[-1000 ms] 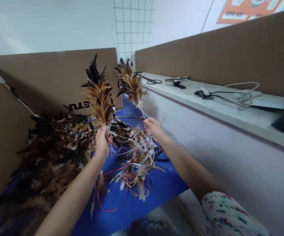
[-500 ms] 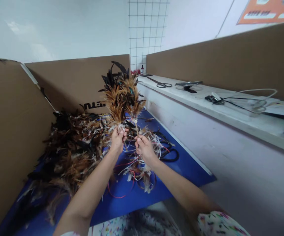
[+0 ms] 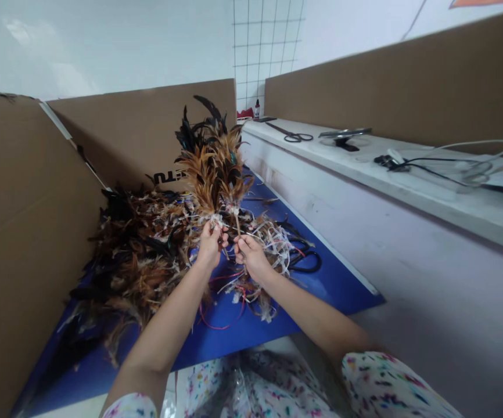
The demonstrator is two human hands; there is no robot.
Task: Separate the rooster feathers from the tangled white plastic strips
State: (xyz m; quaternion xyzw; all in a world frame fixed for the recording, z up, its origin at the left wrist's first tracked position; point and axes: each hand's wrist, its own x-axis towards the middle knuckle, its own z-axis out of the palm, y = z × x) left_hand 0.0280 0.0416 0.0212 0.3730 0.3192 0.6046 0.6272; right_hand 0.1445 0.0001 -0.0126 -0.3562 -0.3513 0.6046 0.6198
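Our left hand (image 3: 209, 245): fingers closed round base of black-and-tan feather bundle (image 3: 200, 174). Our right hand (image 3: 250, 255): fingers pinched on thin wooden stick (image 3: 238, 224) of second brown feather bundle (image 3: 230, 159). Both upright above our fingers, plumes overlapping. Loose dark-brown feather heap (image 3: 136, 264) left of left fingers, on blue tabletop (image 3: 338, 293).

Feather pile (image 3: 133, 249) on table (image 3: 347, 290), left | scissors (image 3: 298, 137), cables (image 3: 434, 168) on ledge (image 3: 334, 165), right | cardboard panel (image 3: 147, 128) behind pile

Walls: pale, with a black wire grid (image 3: 266, 43) in the corner; lit by a soft glare at upper left
Panels: brown cardboard (image 3: 147, 133) at back, left and right
Table: blue top (image 3: 342, 290)
Ledge: white (image 3: 391, 186), along the right wall
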